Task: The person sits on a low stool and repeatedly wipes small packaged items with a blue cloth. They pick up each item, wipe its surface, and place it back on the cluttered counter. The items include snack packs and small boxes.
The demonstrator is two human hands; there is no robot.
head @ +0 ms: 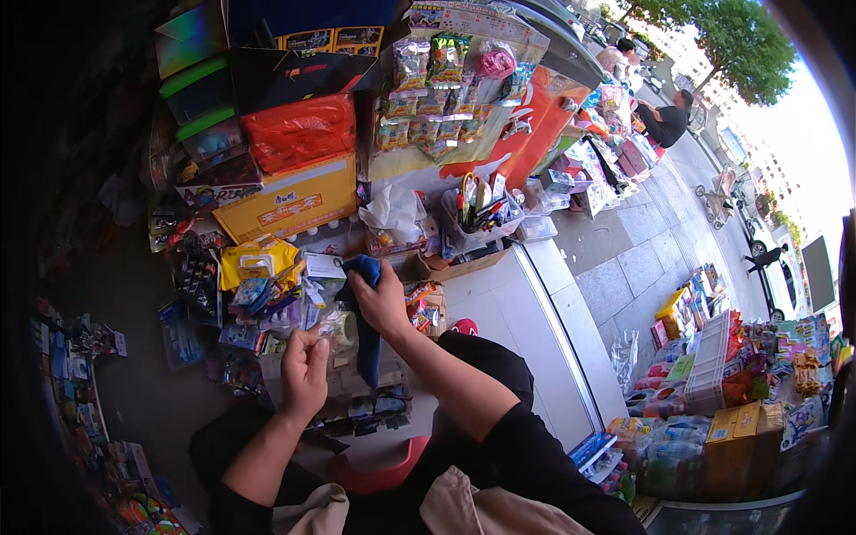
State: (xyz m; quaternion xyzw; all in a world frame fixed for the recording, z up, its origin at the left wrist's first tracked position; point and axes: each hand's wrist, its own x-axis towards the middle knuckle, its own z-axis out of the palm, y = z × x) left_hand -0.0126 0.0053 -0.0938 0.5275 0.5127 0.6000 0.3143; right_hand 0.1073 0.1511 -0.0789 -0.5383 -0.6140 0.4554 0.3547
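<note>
My right hand (382,297) grips a dark blue cloth (368,344), which is bunched at its top and hangs down below the fingers. At the lower left, my left hand (306,371) pinches the edge of a small clear plastic bag (331,328) between thumb and fingers. A pale green roll or ring (346,328) shows beside the bag, close to the cloth; whether it lies inside the bag I cannot tell. Behind my hands, a yellow packet with a white lid (257,262) lies among small packaged goods. A white card (324,265) with writing lies near the cloth's top.
A clear bin of pens and scissors (483,217) stands beyond my hands, near a yellow carton (287,204) and a red plastic bag (301,134). Snack packets (428,67) hang above. Bottles and cardboard boxes (732,441) stand at right. People sit and walk outside.
</note>
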